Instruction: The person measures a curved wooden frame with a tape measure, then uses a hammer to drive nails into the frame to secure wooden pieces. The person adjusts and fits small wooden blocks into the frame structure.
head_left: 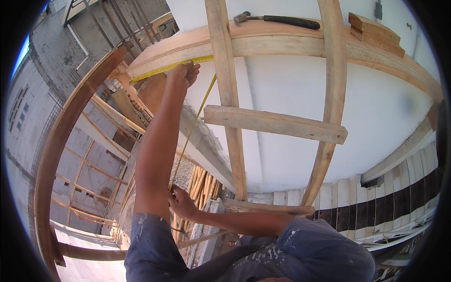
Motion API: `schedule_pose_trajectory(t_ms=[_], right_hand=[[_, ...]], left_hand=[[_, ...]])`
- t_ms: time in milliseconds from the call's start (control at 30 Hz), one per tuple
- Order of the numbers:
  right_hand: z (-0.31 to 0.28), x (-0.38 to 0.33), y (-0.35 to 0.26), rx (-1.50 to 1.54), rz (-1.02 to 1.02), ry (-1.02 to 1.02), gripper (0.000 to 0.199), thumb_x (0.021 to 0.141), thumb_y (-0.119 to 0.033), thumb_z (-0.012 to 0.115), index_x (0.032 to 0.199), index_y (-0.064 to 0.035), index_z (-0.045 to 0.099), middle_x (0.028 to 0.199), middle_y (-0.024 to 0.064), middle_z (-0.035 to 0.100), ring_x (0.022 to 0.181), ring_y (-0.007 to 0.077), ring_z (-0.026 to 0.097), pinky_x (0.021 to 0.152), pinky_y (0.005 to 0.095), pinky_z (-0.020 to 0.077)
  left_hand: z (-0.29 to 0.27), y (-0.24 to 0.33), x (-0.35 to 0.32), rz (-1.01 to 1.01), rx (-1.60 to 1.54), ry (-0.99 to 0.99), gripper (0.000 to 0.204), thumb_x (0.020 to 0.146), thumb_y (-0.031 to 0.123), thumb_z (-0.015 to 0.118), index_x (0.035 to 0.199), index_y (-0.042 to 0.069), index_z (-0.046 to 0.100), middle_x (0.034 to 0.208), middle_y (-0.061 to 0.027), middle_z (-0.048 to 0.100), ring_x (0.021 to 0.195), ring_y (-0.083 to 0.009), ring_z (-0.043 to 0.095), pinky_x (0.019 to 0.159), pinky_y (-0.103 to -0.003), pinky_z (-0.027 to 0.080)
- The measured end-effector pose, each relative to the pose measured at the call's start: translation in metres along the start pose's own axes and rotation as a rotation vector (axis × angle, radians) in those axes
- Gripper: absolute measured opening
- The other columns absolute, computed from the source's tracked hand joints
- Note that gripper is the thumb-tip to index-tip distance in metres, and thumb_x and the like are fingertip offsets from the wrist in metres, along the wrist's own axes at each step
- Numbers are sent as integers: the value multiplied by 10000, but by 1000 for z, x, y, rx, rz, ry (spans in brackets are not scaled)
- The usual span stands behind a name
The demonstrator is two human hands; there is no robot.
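A yellow tape measure (155, 71) lies stretched along the edge of a long wooden beam (277, 45). My left hand (184, 74) is up at the beam with curled fingers, holding the tape against the wood. The tape reaches the upright wooden post, and another length of it slants from beside the post down to my right hand (182, 203). That hand is low, near my left upper arm, with its fingers closed on the tape's lower part. Whether the tape's case is in it cannot be seen.
On the beam rest a claw hammer (282, 19) with a black grip and some wood blocks (376, 34). Two posts (225, 84) (334, 70) stand before a white wall, joined by a short crosspiece (277, 123). A brown timber (61, 136) curves down the left side; bamboo poles (203, 184) lie below.
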State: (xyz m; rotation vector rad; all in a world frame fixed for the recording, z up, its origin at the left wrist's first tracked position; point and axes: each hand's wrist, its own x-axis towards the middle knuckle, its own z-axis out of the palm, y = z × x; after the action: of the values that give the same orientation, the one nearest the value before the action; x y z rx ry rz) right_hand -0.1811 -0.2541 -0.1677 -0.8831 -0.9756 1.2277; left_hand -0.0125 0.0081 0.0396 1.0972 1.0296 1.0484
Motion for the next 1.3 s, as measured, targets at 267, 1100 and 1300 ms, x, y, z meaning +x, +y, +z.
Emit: schedule_pose_trajectory(t_ms=[267,1100,1300], right_hand=[[-101,-118,71,-311,31,124,355,1070,-315,422,909,-43,584,725,31,547,683,108,509,651,310,432],[-317,-298,-211,-991,75,801,352,1019,-314,486,828,-30,566,640,83,545,587,152,500,571,331,411],[-348,-334,-288,-1348,255,819,381,990,-283,490,757,6,575,586,101,527,538,190,473,544,367,383]], left_hand=[[-4,-23,-18,279,-460,-134,182,980,166,591,1093,24,591,1003,-132,674,880,-276,653,789,-408,580],[77,-104,-264,365,-161,-539,320,960,273,686,1052,-32,661,923,-89,717,872,-127,660,805,-281,532],[-27,-66,-137,786,-185,203,270,977,260,625,974,-3,686,878,-82,712,812,-131,623,778,-281,510]])
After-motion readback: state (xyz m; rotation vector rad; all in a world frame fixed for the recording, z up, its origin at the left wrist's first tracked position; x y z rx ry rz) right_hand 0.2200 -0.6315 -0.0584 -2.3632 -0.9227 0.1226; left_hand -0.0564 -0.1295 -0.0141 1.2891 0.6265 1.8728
